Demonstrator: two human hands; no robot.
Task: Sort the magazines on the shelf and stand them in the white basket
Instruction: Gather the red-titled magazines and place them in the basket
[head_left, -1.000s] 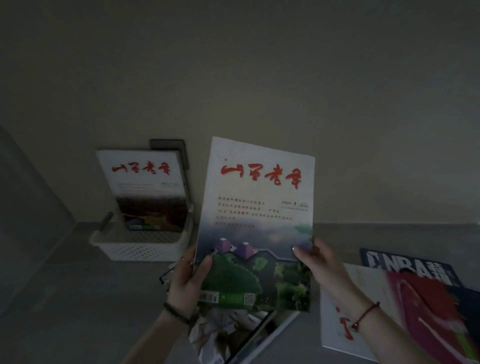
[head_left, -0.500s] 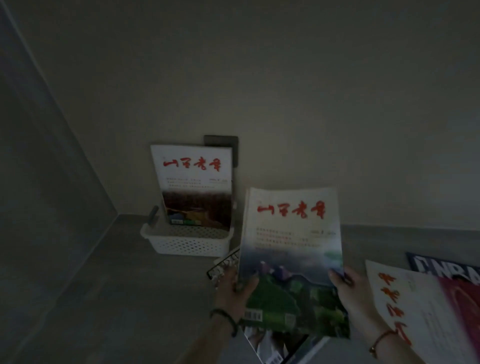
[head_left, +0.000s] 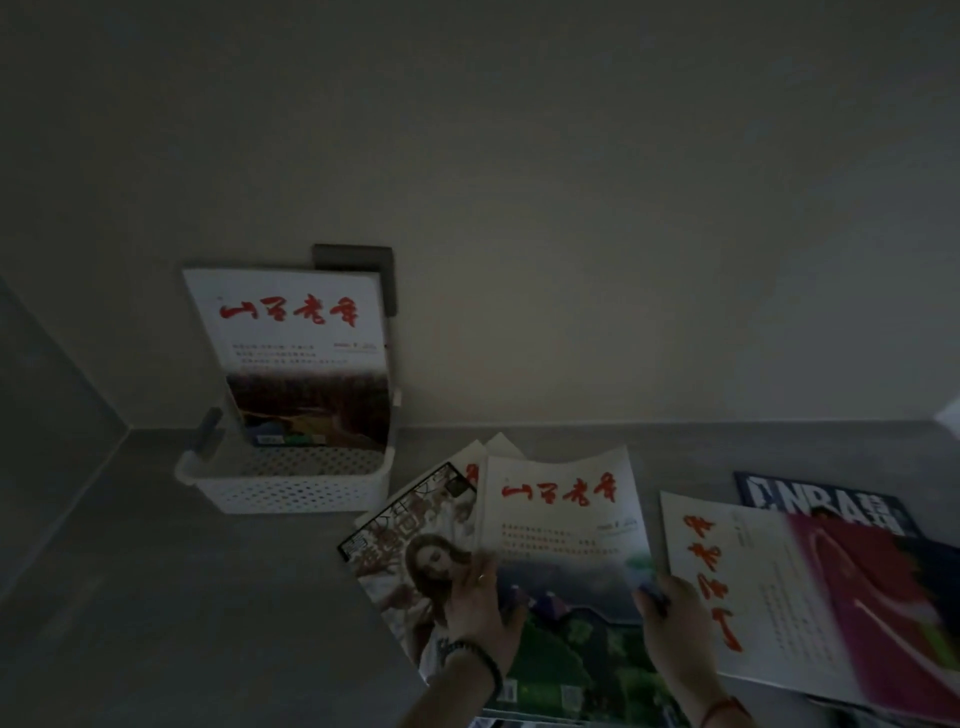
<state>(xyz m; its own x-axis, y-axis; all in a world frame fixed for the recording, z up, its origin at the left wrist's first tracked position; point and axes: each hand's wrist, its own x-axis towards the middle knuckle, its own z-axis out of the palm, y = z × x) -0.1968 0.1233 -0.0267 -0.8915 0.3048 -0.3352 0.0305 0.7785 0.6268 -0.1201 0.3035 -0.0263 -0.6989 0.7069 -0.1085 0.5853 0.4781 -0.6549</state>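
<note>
I hold a white magazine with red calligraphy and a green landscape cover (head_left: 563, 545) low over the shelf. My left hand (head_left: 480, 610) grips its left edge and my right hand (head_left: 670, 618) grips its right edge. Under it lies a magazine with a woman on the cover (head_left: 415, 551). The white perforated basket (head_left: 291, 486) stands at the back left, against the wall. One magazine with the same red title (head_left: 296, 358) stands upright in it, leaning back.
To the right lie a white magazine with red characters (head_left: 727, 582), a pink-covered one (head_left: 883, 597) on top of it, and a dark NBA magazine (head_left: 810, 501) behind. A dark wall plate (head_left: 358, 260) sits behind the basket. The side wall closes the left.
The held magazine has come down from upright in front of me to low over the pile. The view shifted, so the basket sits further right than a second ago.
</note>
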